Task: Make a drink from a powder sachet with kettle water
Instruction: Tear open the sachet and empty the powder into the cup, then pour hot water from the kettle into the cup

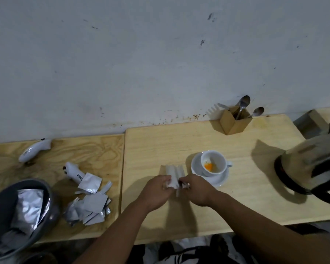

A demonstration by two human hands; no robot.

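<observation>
A white sachet (174,173), blurred by motion, is pinched between my left hand (155,191) and my right hand (197,189) just above the wooden table (179,141). Both hands grip its near end. Just right of it a white cup (213,162) stands on a white saucer (196,168), with a little orange powder in the bottom. A steel kettle (309,166) with a black handle stands at the right edge.
A wooden holder (234,121) with spoons and a fork stands by the wall. Several silver sachets (91,199) lie heaped on the left board, beside a grey bowl (46,212) holding more. Two white controllers (34,150) lie at left. A grey box (309,121) sits behind the kettle.
</observation>
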